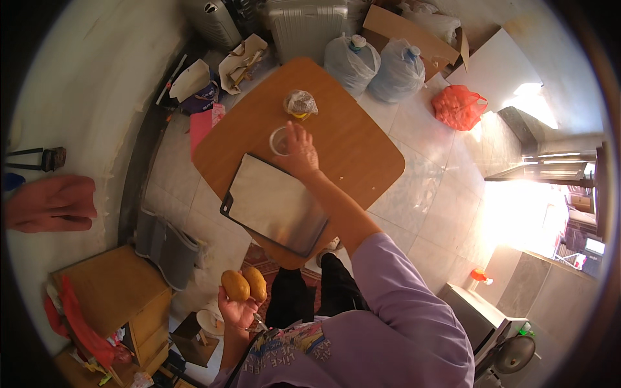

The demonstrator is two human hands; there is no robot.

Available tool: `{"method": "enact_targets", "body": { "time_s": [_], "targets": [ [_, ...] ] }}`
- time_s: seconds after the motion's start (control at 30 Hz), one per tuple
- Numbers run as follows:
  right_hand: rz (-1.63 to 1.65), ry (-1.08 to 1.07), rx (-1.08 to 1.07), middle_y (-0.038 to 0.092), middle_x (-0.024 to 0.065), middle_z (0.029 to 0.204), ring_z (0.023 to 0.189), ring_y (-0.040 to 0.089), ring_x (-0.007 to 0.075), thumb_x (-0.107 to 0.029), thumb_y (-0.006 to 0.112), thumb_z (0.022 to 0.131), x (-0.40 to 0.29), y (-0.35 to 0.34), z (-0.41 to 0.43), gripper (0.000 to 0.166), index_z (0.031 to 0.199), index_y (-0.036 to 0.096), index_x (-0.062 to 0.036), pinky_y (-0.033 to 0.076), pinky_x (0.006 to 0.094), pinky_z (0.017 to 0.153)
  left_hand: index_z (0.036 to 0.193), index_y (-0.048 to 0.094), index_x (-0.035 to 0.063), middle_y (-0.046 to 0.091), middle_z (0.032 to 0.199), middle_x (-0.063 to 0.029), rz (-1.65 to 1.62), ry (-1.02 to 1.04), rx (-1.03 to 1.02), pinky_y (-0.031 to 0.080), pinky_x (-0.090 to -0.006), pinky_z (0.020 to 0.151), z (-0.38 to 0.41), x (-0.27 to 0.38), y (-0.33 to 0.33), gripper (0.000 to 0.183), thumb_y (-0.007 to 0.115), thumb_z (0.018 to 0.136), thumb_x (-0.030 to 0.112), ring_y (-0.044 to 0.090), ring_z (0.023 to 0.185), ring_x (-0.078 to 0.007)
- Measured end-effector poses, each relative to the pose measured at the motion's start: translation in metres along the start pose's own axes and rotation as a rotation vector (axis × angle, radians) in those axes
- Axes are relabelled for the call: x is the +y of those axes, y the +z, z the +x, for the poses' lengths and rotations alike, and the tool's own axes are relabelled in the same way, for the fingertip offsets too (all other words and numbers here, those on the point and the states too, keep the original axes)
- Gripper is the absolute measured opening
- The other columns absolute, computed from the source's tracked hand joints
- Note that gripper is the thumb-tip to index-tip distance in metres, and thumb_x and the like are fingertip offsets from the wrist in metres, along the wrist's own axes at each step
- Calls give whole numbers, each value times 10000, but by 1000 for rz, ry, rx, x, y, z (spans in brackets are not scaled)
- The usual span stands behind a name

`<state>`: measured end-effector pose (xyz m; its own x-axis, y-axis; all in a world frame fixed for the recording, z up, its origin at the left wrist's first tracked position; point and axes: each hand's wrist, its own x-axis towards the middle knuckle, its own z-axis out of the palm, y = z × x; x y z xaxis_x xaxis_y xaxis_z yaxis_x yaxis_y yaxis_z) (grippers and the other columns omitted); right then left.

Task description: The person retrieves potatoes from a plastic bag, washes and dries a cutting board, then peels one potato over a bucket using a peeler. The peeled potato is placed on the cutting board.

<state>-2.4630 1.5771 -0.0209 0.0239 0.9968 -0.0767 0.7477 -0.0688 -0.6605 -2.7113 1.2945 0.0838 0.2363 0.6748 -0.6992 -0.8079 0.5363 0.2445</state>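
Note:
Two yellow-brown potatoes [236,285] lie side by side on the upturned palm of my left hand [238,310], beside the body and off the table. My right hand [302,153] reaches over the wooden table [359,140], its fingers at the right rim of a round clear bowl [278,140]. Whether it grips the rim cannot be told. Beyond the bowl stands a plastic-wrapped container [301,103] with a yellow lower edge. A rectangular cutting board [271,203] with a dark rim lies at the near side of the table, partly under my right forearm.
Large bagged water bottles [351,65], a silver suitcase [308,29] and a cardboard box [412,34] stand beyond the table. A red plastic bag [458,107] is on the floor to the right. A wooden cabinet [116,291] stands at the lower left.

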Motion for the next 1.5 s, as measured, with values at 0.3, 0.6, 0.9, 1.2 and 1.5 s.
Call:
{"method": "enact_targets", "body": {
  "time_s": [0.3, 0.6, 0.9, 1.2, 1.5],
  "targets": [
    [207, 156, 275, 272, 227, 1334, 1238, 260, 377, -292, 659, 708, 50, 22, -19, 834, 1343, 192, -20, 314, 412, 994, 1230, 454, 182, 408, 1282, -78, -6, 31, 7, 413, -542, 849, -1, -7, 12, 578, 445, 803, 571, 369, 1177, -406],
    [263, 233, 141, 253, 222, 1344, 1205, 330, 382, -333, 590, 758, 75, -24, 73, 709, 1350, 240, -162, 346, 424, 959, 1216, 464, 183, 413, 1263, -110, -52, 94, 180, 420, -550, 809, -21, -29, 3, 585, 411, 801, 592, 399, 1137, -422],
    [439, 341, 0, 368, 213, 1232, 1073, 469, 354, -411, 597, 750, 77, 19, 121, 640, 1292, 349, -179, 407, 407, 894, 1189, 472, 138, 459, 1199, -80, 26, 115, 230, 397, -515, 810, -26, -45, 14, 592, 451, 787, 572, 449, 1087, -356],
    [473, 314, -85, 591, 192, 988, 982, 552, 322, -409, 638, 706, 49, 26, 110, 595, 1149, 485, -41, 432, 391, 861, 1218, 447, 140, 442, 1231, -64, 33, 82, 216, 359, -522, 866, -14, -53, 28, 632, 491, 765, 580, 419, 1126, -367],
    [734, 443, -5, 571, 152, 1106, 1070, 517, 281, -440, 474, 837, 73, 10, 62, 517, 1157, 516, -36, 399, 335, 892, 1216, 465, 158, 435, 1244, -66, 80, 55, 160, 385, -517, 858, -13, -52, 41, 610, 476, 778, 583, 423, 1134, -369]
  ]
}}
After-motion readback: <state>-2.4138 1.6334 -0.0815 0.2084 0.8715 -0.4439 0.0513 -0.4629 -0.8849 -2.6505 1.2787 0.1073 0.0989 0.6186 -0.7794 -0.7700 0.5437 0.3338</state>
